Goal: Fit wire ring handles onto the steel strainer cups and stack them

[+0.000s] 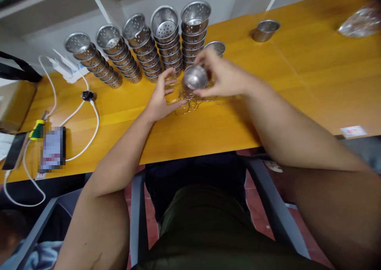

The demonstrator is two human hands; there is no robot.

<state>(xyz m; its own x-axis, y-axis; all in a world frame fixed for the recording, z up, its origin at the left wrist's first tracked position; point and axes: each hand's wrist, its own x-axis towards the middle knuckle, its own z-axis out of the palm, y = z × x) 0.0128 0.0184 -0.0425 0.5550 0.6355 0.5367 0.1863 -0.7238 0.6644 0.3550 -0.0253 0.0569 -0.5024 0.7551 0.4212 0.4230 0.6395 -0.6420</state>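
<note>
My right hand (222,77) is closed around a small perforated steel cup (195,77), held bottom toward me just above the yellow table (297,79). My left hand (162,97) sits beside it with fingers spread, reaching into a loose pile of thin wire rings (186,101) on the table. Several leaning stacks of the same steel cups (165,43) stand in a row right behind both hands. Whether the left fingers grip a ring is hidden by blur.
A single steel cup (266,29) stands at the far right, another (216,47) behind my right hand. At the left lie a phone (52,149), white cables (89,123), a power strip (67,69) and a screwdriver (37,129). A clear bag (360,22) sits at the top right.
</note>
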